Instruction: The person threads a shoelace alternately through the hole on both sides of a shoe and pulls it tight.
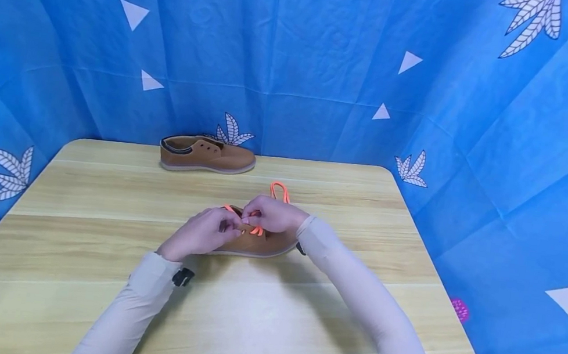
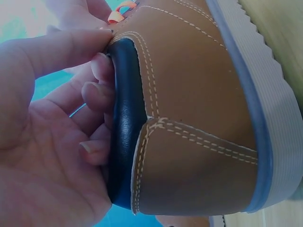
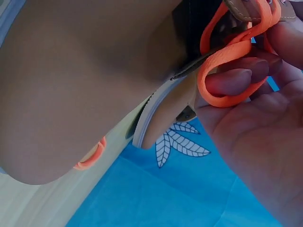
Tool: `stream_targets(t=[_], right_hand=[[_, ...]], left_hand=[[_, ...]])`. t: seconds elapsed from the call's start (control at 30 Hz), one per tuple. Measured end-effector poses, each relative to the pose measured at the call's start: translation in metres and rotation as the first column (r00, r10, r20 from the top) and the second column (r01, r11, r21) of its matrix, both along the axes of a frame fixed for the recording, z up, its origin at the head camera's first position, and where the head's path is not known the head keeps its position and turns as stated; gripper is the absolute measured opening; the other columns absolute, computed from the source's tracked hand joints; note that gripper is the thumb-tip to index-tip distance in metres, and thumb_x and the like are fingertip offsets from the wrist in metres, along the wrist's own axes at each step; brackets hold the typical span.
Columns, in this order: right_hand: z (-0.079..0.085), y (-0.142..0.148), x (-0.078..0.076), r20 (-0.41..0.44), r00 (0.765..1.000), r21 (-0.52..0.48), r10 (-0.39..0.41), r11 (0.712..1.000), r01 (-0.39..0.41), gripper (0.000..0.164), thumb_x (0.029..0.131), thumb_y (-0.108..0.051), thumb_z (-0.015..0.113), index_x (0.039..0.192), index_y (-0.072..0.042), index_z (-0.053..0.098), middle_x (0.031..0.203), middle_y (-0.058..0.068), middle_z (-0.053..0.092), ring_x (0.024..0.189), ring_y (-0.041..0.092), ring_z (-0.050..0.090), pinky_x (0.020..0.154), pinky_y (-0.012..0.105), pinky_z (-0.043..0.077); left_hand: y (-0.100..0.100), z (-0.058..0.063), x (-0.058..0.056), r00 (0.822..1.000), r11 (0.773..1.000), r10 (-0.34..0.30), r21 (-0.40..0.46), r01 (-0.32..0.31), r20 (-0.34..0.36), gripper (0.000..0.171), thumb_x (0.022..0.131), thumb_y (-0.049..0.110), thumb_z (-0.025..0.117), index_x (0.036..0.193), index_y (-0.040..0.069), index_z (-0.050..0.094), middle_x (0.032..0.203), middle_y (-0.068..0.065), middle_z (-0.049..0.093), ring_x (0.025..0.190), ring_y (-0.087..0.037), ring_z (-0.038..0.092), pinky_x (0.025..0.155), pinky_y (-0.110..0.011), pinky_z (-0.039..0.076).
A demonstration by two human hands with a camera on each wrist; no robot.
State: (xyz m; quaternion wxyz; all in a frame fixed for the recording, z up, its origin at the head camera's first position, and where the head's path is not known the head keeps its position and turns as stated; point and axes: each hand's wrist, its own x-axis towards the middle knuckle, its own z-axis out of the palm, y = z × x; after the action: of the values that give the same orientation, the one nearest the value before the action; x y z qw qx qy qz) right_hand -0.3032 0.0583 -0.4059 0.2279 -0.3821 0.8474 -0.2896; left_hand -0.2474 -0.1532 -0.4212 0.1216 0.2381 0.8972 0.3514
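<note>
A brown low shoe (image 1: 255, 248) with a dark padded collar (image 2: 127, 109) rests on the table, its toe to the right. My left hand (image 1: 204, 232) is at the heel end, thumb and fingertip pinching the shoe's upper edge by the eyelets. Over the lacing area, my right hand (image 1: 276, 216) holds an orange shoelace (image 3: 227, 53), which loops round its curled fingers. The lace passes through the eyelet flap (image 3: 244, 10). In the head view both hands' fingertips meet over the opening and hide part of it.
A second brown shoe (image 1: 230, 162), with no lace in its eyelets, stands at the back edge of the wooden table (image 1: 73, 223). A loop of orange lace lies beyond the near shoe. Blue patterned cloth (image 1: 318, 58) hangs behind the table and at its sides.
</note>
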Motion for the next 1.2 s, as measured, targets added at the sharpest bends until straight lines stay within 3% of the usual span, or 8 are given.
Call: stream_targets(t=[0.2, 0.43, 0.63, 0.93, 1.03, 1.1, 1.2], right_hand=[[0.002, 0.001, -0.002, -0.006, 1.0, 0.018, 0.009, 1.0, -0.009, 0.018, 0.104, -0.007, 0.059, 0.093, -0.007, 0.073, 0.081, -0.002, 0.059, 0.07, 0.007, 0.051, 0.072, 0.018, 0.045], [0.007, 0.002, 0.0, -0.011, 1.0, 0.054, -0.01, 0.998, 0.011, 0.019, 0.105, -0.011, 0.059, 0.094, -0.009, 0.074, 0.079, -0.003, 0.057, 0.064, 0.007, 0.049, 0.065, 0.019, 0.044], [0.013, -0.002, 0.003, -0.031, 1.0, 0.098, -0.004, 0.995, 0.008, 0.023, 0.107, -0.012, 0.056, 0.088, -0.009, 0.07, 0.079, -0.001, 0.055, 0.065, 0.008, 0.049, 0.067, 0.02, 0.044], [0.015, -0.002, 0.004, -0.028, 1.0, 0.095, -0.004, 0.995, 0.006, 0.028, 0.108, -0.009, 0.05, 0.086, -0.007, 0.068, 0.076, 0.0, 0.055, 0.064, 0.009, 0.049, 0.065, 0.021, 0.043], [0.018, 0.006, 0.005, -0.077, 0.997, 0.039, -0.023, 0.999, 0.026, 0.022, 0.107, -0.015, 0.054, 0.1, -0.006, 0.073, 0.089, 0.003, 0.065, 0.078, 0.01, 0.059, 0.076, 0.023, 0.051], [0.017, 0.017, 0.005, -0.107, 0.993, -0.012, -0.056, 0.998, 0.055, 0.024, 0.106, -0.022, 0.059, 0.116, -0.006, 0.073, 0.109, 0.005, 0.07, 0.099, 0.013, 0.064, 0.093, 0.029, 0.054], [0.011, 0.039, 0.004, -0.108, 0.985, -0.067, -0.136, 0.989, 0.13, 0.051, 0.1, -0.034, 0.069, 0.144, -0.011, 0.058, 0.148, 0.006, 0.056, 0.139, 0.022, 0.051, 0.117, 0.043, 0.044]], left_hand=[[0.002, 0.006, 0.004, 1.0, 0.999, 0.031, 0.016, -0.031, 0.004, 0.014, 0.097, 0.018, 0.072, 0.109, 0.01, 0.072, 0.078, -0.003, 0.057, 0.065, -0.016, 0.052, 0.055, -0.026, 0.04], [0.013, 0.017, 0.018, 0.986, 0.989, 0.064, -0.123, -0.083, -0.156, 0.012, 0.095, 0.02, 0.074, 0.087, 0.012, 0.075, 0.07, 0.001, 0.059, 0.062, -0.015, 0.052, 0.056, -0.028, 0.043], [0.021, 0.014, 0.023, 0.977, 0.98, 0.088, -0.161, -0.12, -0.194, 0.033, 0.095, 0.023, 0.075, 0.064, 0.016, 0.063, 0.059, 0.003, 0.053, 0.058, -0.014, 0.048, 0.057, -0.028, 0.038], [0.031, 0.006, 0.027, 0.952, 0.971, 0.094, -0.185, -0.153, -0.292, 0.038, 0.096, 0.015, 0.068, 0.062, 0.017, 0.052, 0.055, 0.007, 0.045, 0.046, -0.008, 0.044, 0.045, -0.024, 0.032], [0.031, 0.005, 0.027, 0.954, 0.968, 0.105, -0.191, -0.163, -0.282, 0.033, 0.093, 0.012, 0.068, 0.064, 0.016, 0.053, 0.057, 0.005, 0.047, 0.048, -0.009, 0.045, 0.047, -0.024, 0.033], [0.03, 0.005, 0.027, 0.96, 0.969, 0.106, -0.188, -0.158, -0.261, 0.028, 0.092, 0.012, 0.069, 0.068, 0.016, 0.056, 0.059, 0.005, 0.049, 0.05, -0.01, 0.047, 0.049, -0.026, 0.035], [0.028, 0.006, 0.027, 0.966, 0.972, 0.107, -0.179, -0.152, -0.236, 0.025, 0.091, 0.012, 0.07, 0.069, 0.016, 0.058, 0.059, 0.004, 0.051, 0.052, -0.011, 0.048, 0.051, -0.026, 0.036]])
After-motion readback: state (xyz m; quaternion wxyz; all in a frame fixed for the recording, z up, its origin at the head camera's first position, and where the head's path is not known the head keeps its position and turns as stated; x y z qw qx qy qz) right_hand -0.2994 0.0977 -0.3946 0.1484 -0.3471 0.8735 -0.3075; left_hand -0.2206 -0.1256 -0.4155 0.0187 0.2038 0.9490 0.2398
